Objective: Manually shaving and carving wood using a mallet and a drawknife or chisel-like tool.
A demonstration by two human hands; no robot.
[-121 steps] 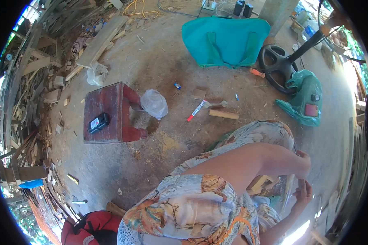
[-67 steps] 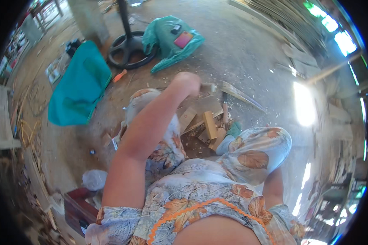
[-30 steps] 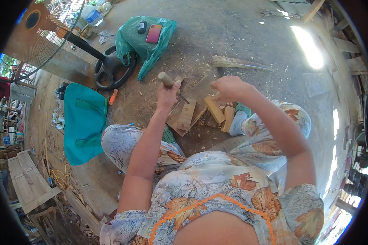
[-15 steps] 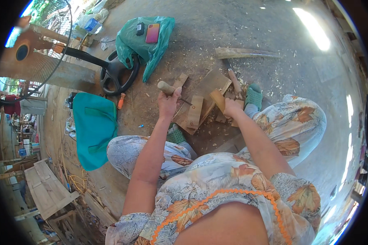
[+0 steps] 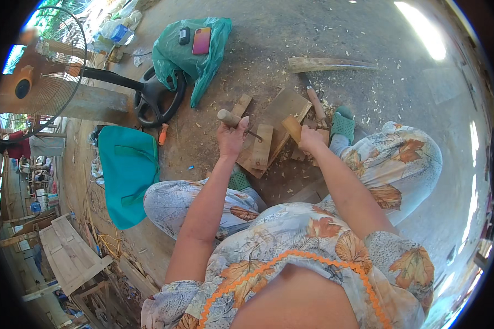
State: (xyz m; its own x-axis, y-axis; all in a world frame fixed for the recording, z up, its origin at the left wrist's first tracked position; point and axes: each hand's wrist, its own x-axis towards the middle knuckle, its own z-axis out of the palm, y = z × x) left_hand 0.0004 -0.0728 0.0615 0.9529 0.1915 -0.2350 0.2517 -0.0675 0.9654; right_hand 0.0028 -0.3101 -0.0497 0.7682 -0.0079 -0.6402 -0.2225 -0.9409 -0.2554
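Beyond both hands, a shaving-strewn floor (image 5: pixel 247 66) is spread out, a standing fan (image 5: pixel 112 78) and a teal bag (image 5: pixel 127 181) being parked well left of the left hand (image 5: pixel 230 138). Between the hands, a broad board (image 5: pixel 286 106) is laid, apparently as a base. Over it, just right of the left hand, a small wooden piece (image 5: pixel 263 145) is placed. A thick wooden bar (image 5: pixel 292 128) is clutched, mallet-like, in the right hand (image 5: pixel 312 140). And the slim wooden-handled tool (image 5: pixel 228 117): gripped slanting in the left, its tip seemingly being steadied at the piece.

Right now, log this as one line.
left hand: grips wooden-handled tool | right hand: holds wooden block | tool tip: at small board
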